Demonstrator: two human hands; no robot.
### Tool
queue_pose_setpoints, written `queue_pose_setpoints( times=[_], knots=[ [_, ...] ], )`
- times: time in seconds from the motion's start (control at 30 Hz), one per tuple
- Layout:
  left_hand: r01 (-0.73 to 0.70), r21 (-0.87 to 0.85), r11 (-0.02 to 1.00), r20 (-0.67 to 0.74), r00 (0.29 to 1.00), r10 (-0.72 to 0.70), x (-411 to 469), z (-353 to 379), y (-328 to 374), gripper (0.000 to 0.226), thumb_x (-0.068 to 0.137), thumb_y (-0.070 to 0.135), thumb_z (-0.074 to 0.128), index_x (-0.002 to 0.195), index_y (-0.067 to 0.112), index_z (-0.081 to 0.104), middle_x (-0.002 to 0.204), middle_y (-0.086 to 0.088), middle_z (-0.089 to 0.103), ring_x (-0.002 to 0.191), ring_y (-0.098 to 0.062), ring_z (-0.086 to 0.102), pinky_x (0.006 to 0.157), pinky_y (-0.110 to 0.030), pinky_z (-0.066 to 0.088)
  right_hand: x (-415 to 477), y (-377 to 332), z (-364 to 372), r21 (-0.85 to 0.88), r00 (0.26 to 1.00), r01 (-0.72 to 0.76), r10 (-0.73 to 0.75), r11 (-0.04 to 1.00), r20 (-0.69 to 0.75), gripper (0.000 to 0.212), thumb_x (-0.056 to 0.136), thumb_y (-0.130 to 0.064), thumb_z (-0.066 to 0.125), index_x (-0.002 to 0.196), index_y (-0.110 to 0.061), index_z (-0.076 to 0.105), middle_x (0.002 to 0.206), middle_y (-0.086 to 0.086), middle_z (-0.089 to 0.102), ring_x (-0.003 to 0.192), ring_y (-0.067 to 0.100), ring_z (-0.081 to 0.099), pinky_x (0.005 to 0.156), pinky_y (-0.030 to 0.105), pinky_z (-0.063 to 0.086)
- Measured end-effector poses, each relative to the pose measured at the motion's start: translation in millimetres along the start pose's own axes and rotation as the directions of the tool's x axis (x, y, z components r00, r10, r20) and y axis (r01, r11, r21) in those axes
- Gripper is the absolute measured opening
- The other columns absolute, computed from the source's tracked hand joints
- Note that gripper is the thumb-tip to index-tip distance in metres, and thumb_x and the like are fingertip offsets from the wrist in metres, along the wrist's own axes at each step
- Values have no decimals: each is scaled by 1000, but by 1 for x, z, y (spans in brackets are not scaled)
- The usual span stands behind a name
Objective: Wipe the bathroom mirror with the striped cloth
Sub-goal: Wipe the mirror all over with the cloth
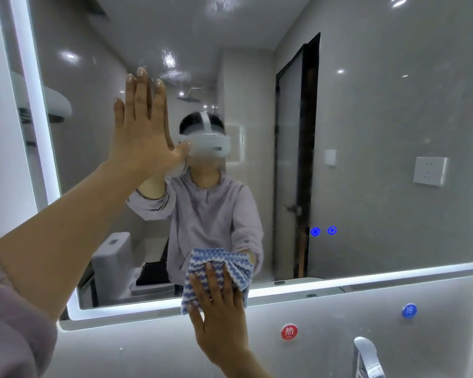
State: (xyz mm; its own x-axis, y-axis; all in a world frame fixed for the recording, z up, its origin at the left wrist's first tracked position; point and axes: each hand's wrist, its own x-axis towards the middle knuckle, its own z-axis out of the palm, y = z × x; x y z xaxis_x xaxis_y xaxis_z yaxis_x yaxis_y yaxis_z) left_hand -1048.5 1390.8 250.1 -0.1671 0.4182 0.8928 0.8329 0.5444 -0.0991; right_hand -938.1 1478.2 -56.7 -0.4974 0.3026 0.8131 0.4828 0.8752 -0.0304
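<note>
The bathroom mirror [366,132] fills most of the view, framed by a lit white strip along its left and bottom edges. My left hand [142,129] lies flat against the glass at the upper left, fingers straight and together, holding nothing. My right hand [219,304] presses the blue-and-white striped cloth [216,263] against the mirror's bottom edge, near the middle. The cloth is bunched under my palm and overlaps the lit strip. The mirror reflects a person in a lilac top.
Below the mirror, a red hot-water knob [289,331] and a blue cold-water knob [409,311] sit on the wall. A chrome tap [366,356] stands at the bottom right. Two blue touch buttons [323,230] glow on the glass.
</note>
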Motion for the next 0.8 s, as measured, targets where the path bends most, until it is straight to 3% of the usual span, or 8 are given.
queue_pose_setpoints(
  times=[0.2,0.3,0.43,0.63,0.8],
  knots=[
    [1,7,1000,13,1000,-1,0,-1,0,107,80,63,51,149,10,-12,156,-15,-21,144,-30,-21,115,-46,-9,0,17,2,36,998,54,-54,998,-11,52,98,-43,34,148,-33,26,160,-7,12,146,20,13,109,45,26],
    [-1,-2,1000,24,1000,1,0,-2,0,108,80,63,51,149,11,-13,156,-15,-22,144,-30,-21,115,-46,-9,-2,33,1,36,999,23,-22,999,-44,56,98,-42,33,151,-32,18,160,-6,7,147,22,10,114,44,18],
    [2,-8,1000,23,1000,-2,0,-2,1,107,81,63,51,149,10,-13,156,-16,-21,144,-30,-21,115,-46,-10,-1,73,-11,75,984,-115,123,991,-126,53,100,-45,23,151,-35,13,160,-8,1,147,22,2,119,39,2],
    [9,-12,1000,31,999,-9,0,-4,2,108,81,63,51,149,10,-14,156,-15,-23,143,-30,-22,115,-47,-11,-12,129,-29,40,951,-250,254,967,-174,55,101,-45,15,152,-27,1,160,-3,-8,147,28,-4,115,50,9],
    [16,-33,999,43,999,-15,-1,-7,4,109,82,60,53,148,9,-16,156,-15,-24,143,-30,-23,116,-47,-10,-10,125,-33,80,910,-372,381,925,-165,56,101,-42,10,152,-21,-1,158,11,5,144,35,3,114,51,9]
  ],
)
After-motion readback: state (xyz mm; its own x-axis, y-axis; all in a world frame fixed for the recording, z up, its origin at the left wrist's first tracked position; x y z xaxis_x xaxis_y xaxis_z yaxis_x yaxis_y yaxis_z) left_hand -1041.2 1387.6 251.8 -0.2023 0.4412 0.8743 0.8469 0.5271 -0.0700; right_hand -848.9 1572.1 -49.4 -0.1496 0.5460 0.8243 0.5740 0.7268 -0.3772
